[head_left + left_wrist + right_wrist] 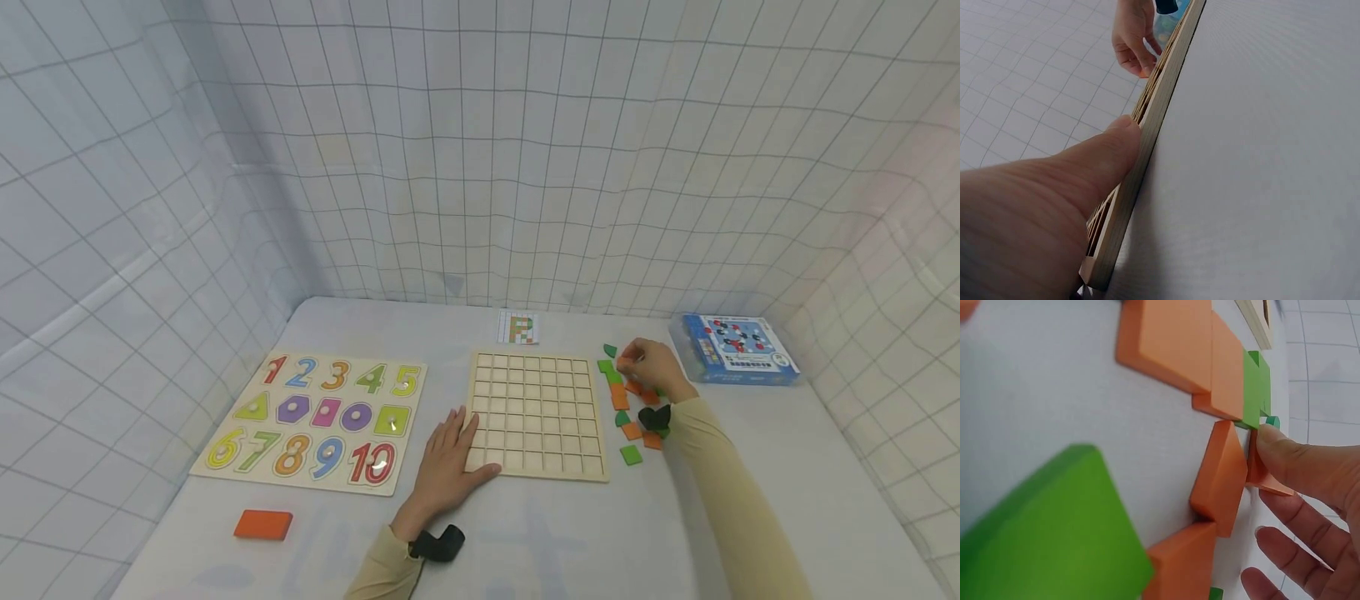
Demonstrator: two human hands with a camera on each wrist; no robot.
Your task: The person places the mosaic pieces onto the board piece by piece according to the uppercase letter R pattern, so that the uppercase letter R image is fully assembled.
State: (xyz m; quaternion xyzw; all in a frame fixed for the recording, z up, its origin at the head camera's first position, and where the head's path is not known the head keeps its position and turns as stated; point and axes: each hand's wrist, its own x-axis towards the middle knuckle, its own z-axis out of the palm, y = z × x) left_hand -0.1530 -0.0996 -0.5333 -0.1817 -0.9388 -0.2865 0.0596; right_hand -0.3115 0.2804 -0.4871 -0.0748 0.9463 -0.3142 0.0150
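My left hand (446, 467) lies with fingers spread at the lower left corner of a wooden grid board (537, 417) whose cells hold nothing. In the left wrist view the thumb (1107, 147) rests along the board's edge. Right of the board, my right hand (654, 367) pinches an orange tile (1257, 456) between thumb and index finger, its other fingers loosely bent. Around that hand lie several loose tiles, among them an orange tile (1219, 478), a green tile (1054, 531) and a dark green piece (611, 351).
A small pattern card (518, 327) lies behind the grid board. To the left is a number-and-shape puzzle board (341, 397), with an orange block (263, 525) in front of it. A blue box (742, 346) sits at the back right, near the gridded curtain (480, 167).
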